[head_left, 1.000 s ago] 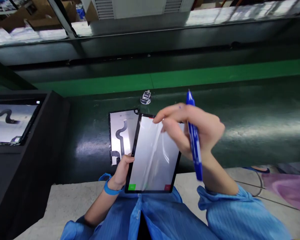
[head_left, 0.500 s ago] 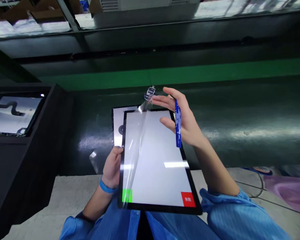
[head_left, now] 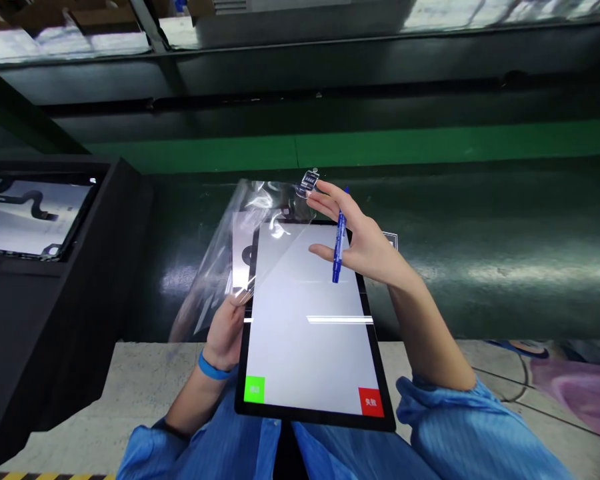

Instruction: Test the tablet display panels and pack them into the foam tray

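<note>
Tablet (head_left: 303, 363), lit, at the bench's (head_left: 480, 227) near edge; the left hand (head_left: 224, 333) is clamped on its left side. Right hand (head_left: 367, 243), thumb apart from fingers, carries a pen (head_left: 339, 250); whether its fingertips pinch the film (head_left: 220, 257) cannot be told. Peeling seems in hand; the next move probably calls for a steady tablet.

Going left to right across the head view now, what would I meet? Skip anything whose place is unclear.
Panel in the black box → wristband → green square → pen → red square → pink item.
</note>
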Tool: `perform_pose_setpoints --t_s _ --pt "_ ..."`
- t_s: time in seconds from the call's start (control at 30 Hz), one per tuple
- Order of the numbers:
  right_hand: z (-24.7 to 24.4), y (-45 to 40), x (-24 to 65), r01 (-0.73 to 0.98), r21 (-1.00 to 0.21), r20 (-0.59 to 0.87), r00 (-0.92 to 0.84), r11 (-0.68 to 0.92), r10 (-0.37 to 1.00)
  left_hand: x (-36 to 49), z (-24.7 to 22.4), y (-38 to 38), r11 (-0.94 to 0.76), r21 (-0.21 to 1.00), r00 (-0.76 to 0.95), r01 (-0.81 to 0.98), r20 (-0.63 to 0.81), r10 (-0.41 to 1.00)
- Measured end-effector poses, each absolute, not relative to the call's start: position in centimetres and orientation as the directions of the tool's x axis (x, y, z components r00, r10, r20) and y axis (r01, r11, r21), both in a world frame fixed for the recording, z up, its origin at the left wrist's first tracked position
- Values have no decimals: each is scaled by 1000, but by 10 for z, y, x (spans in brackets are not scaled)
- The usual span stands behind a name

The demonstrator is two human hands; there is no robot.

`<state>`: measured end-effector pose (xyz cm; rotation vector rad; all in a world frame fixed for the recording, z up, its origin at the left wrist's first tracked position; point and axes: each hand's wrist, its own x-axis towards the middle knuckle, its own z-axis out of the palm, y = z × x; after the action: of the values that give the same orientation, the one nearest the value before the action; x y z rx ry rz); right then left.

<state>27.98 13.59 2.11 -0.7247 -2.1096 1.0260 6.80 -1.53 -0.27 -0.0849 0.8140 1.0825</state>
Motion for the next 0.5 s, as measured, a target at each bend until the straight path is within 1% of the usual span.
perform_pose_setpoints --t_s 0.13,0.23,0.33,0.4,0.5 --pt "28 137 284 172 -845 308 -617 506 724 73 11 -10 491 314 208 -813 -632 747" --pt "32 136 284 181 -846 302 -613 502 730 73 13 -8 526 311 275 -792 -588 761" --pt "34 133 283 179 -843 309 -610 507 730 70 10 -10 553 270 324 -788 -582 746" --pt "33 133 283 129 -850 346 -595 511 725 70 6 -13 537 254 291 -804 -619 730" --pt "35 133 282 -27 -856 456 -511 516 729 71 1 -15 464 261 166 -846 -699 695"
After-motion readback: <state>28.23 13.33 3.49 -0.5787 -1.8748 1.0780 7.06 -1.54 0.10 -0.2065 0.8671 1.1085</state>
